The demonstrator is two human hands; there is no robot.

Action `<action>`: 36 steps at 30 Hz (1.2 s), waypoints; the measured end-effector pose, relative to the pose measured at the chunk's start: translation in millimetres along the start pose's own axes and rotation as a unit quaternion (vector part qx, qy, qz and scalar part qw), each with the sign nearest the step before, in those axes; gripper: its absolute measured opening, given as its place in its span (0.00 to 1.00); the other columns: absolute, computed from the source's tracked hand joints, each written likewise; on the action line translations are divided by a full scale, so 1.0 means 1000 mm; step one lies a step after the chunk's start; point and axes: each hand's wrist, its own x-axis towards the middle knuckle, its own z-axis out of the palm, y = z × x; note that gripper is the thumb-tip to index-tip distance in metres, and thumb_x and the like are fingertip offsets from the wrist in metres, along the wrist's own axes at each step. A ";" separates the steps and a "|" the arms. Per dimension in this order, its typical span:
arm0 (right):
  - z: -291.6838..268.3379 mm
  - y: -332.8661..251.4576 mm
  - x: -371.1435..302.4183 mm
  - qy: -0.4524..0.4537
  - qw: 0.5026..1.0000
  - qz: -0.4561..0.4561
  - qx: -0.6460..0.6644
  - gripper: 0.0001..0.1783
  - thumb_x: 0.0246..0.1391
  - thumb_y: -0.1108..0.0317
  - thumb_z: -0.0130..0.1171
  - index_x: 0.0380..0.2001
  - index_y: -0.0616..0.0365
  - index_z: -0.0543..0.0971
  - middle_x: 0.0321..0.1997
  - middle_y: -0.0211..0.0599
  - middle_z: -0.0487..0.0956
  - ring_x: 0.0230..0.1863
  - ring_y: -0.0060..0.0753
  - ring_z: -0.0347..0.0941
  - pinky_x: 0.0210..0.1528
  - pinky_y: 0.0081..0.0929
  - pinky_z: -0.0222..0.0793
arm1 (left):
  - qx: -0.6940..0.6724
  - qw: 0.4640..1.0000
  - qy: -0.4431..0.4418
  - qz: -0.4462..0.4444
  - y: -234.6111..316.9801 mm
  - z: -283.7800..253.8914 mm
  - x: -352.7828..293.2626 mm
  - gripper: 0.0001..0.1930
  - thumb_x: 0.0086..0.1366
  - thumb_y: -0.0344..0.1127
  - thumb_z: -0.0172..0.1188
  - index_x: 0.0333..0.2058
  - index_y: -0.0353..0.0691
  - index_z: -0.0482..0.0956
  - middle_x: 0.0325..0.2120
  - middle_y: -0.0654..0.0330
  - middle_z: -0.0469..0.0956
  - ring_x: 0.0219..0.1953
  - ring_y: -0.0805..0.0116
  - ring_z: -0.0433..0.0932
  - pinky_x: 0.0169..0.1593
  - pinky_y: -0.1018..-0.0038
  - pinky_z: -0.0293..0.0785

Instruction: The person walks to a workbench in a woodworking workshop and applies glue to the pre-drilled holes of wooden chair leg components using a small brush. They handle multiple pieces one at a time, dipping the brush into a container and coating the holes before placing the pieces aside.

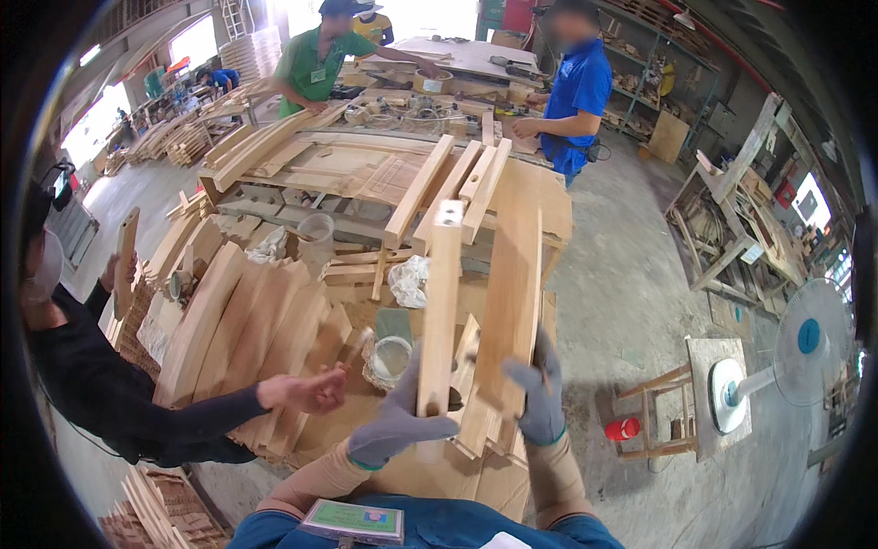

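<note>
My left hand (400, 423), in a grey glove, is closed round the lower end of a pale wooden bar (442, 311). The bar stands nearly upright and has holes in its top end and a slot near the bottom. My right hand (540, 389), also gloved, grips the right edge of a wide wooden board (509, 302), tilted up beside the bar. More wooden pieces (471, 430) lie partly hidden between and below my hands. Left of my left hand are a white tub (390, 357) and a crumpled white cloth (409, 281).
At left, a co-worker's hand (315, 392) reaches over stacked curved boards (242, 320). Several slotted bars (448, 192) lie ahead on a cardboard-covered table (366, 169). People in green (315, 69) and blue (583, 82) stand beyond. A fan (730, 393) and red bucket (623, 428) are at right.
</note>
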 end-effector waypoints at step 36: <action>-0.027 0.060 0.220 -0.043 0.816 -0.217 -0.534 0.35 0.50 0.64 0.62 0.59 0.63 0.61 0.58 0.54 0.68 0.56 0.47 0.68 0.54 0.34 0.66 | 0.387 0.916 0.069 0.075 0.119 -0.242 0.387 0.17 0.52 0.42 0.60 0.37 0.36 0.79 0.28 0.64 0.75 0.33 0.75 0.72 0.39 0.76 0.67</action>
